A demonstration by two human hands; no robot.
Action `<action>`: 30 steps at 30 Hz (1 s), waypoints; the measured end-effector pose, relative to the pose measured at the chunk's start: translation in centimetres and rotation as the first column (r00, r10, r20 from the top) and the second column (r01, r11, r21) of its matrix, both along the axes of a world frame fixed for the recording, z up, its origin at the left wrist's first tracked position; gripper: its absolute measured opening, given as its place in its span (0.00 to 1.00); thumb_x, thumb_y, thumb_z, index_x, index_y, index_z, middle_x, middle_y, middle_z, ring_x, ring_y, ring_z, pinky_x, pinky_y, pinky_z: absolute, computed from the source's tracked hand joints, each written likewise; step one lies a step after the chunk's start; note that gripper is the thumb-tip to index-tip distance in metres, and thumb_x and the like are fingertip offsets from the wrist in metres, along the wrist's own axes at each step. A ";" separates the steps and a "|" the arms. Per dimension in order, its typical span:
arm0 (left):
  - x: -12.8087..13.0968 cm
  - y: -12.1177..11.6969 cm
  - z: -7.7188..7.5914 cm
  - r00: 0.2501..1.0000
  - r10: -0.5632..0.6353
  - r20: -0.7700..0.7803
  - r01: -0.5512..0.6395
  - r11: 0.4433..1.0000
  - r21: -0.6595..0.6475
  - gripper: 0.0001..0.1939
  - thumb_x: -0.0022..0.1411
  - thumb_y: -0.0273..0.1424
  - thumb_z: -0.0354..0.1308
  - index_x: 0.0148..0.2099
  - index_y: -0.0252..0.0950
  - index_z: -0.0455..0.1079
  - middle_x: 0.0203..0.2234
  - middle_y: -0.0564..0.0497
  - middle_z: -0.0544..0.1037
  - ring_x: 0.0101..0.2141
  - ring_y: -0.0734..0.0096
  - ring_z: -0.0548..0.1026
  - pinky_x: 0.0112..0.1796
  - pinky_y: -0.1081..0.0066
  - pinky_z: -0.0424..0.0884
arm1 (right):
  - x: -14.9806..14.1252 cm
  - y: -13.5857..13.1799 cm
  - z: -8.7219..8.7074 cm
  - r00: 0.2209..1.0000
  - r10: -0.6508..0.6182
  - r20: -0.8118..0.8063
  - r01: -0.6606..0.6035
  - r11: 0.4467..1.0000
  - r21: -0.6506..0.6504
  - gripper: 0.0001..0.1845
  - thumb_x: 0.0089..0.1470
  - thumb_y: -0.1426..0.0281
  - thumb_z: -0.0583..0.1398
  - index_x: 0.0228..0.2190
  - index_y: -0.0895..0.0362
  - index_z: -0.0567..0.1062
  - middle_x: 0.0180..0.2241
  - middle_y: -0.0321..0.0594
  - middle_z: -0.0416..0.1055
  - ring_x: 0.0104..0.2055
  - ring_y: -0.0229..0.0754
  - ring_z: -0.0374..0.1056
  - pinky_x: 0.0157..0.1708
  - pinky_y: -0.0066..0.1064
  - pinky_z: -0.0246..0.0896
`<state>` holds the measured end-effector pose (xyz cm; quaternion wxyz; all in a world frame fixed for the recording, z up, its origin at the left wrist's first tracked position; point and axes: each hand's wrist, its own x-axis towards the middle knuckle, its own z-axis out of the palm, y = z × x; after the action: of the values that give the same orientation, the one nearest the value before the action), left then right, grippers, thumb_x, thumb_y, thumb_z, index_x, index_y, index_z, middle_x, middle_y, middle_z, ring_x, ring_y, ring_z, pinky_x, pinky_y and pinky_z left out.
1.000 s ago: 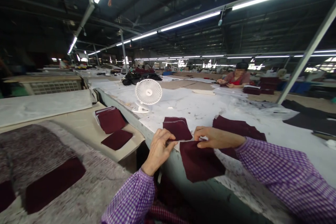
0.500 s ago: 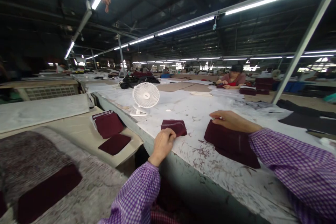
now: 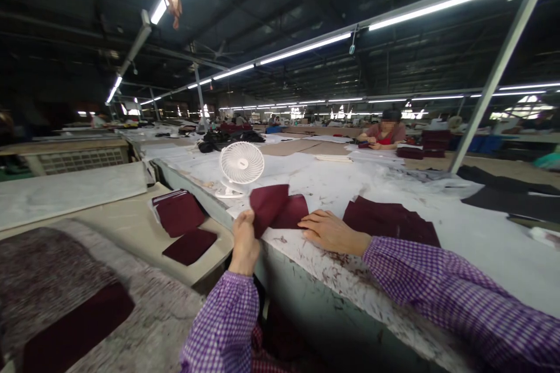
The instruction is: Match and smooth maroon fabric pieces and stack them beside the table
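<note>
My left hand (image 3: 245, 239) is closed on the edge of a maroon fabric piece (image 3: 268, 204), which stands tilted up at the table's near edge. Behind it another maroon piece (image 3: 294, 213) lies flat on the white-covered table (image 3: 306, 178). My right hand (image 3: 330, 230) reaches in from the right, fingers stretched out, the tips at the right edge of that flat piece. Just beyond my right wrist lies a larger maroon fabric stack (image 3: 389, 218), its front partly hidden by my sleeve.
A small white fan (image 3: 241, 163) stands behind the lifted piece. On a lower beige surface to the left lie a maroon stack (image 3: 179, 213) and a single piece (image 3: 189, 246). Another maroon panel (image 3: 79, 326) rests on the fuzzy grey cover. Across the table a person (image 3: 385, 131) handles fabric.
My left hand has moved slightly left and raised a maroon piece off the small pile. My right hand has left the larger stack and come left to the small pile's edge.
</note>
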<state>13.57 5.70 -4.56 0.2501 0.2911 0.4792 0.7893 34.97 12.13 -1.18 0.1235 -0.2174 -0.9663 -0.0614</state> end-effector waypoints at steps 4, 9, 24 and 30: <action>-2.5 -1.6 1.2 0.973 0.201 0.113 -0.208 0.977 0.053 0.04 0.55 0.31 0.50 0.31 0.37 0.60 0.22 0.56 0.66 0.27 0.74 0.68 0.34 0.72 0.66 | -0.1 0.1 0.0 1.000 0.003 -0.016 -0.003 1.000 -0.029 0.22 0.61 0.62 0.50 0.51 0.59 0.71 0.50 0.45 0.69 0.51 0.47 0.62 0.52 0.42 0.55; 0.7 -4.0 2.1 0.919 0.137 -0.370 -0.155 0.988 -0.020 0.10 0.58 0.39 0.52 0.33 0.36 0.63 0.22 0.57 0.66 0.23 0.76 0.63 0.28 0.74 0.62 | 0.1 1.0 0.4 0.998 0.062 0.003 -0.061 0.988 -0.143 0.21 0.58 0.64 0.53 0.50 0.59 0.72 0.52 0.46 0.68 0.54 0.47 0.62 0.55 0.41 0.54; 11.9 -10.2 0.5 0.263 -0.304 -0.915 0.143 0.951 -0.275 0.11 0.64 0.21 0.42 0.38 0.35 0.64 0.35 0.47 0.73 0.38 0.64 0.69 0.42 0.60 0.67 | 5.1 -4.6 3.7 0.981 0.004 -0.192 -0.060 0.956 -0.286 0.13 0.59 0.67 0.53 0.39 0.57 0.75 0.38 0.42 0.73 0.37 0.40 0.68 0.38 0.29 0.62; 10.4 -11.1 2.2 0.263 -0.401 -0.877 0.326 0.893 -0.310 0.07 0.64 0.29 0.50 0.41 0.37 0.68 0.42 0.48 0.75 0.45 0.66 0.71 0.47 0.66 0.67 | 6.1 -5.9 1.5 0.983 -0.054 -0.174 0.010 0.970 -0.243 0.17 0.57 0.64 0.56 0.47 0.56 0.70 0.43 0.44 0.68 0.40 0.42 0.65 0.41 0.34 0.63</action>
<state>23.98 -5.43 -2.33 0.1195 0.7761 0.4809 0.3900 41.07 6.18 0.27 0.1816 -0.2511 -0.9479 0.0740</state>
